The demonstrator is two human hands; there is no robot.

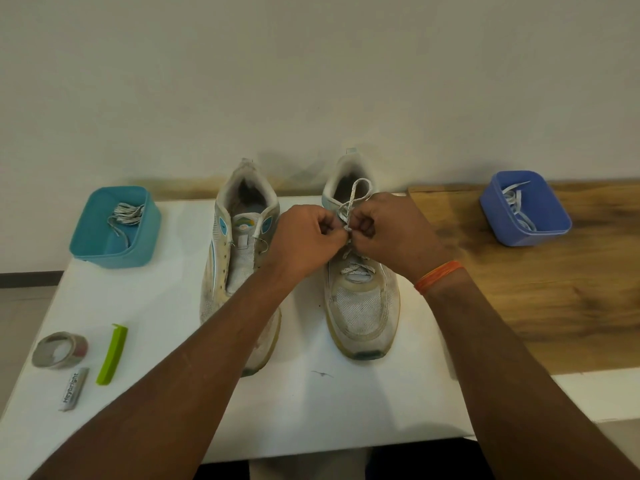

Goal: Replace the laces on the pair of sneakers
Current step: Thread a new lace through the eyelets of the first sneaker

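You're about halfway: both hands, left (306, 237) and right (391, 233), pinch the speckled white lace (353, 199) into a bow on the right worn white mesh sneaker (362, 306), while the left worn white sneaker (239, 265) looks still unlaced.

At frame centre, a speckled lace (354, 199) is pinched by the left hand (304, 240) and the right hand (391, 233) over the right sneaker (362, 306). The unlaced left sneaker (235, 258) is seen just beside it on the white table (166, 306).
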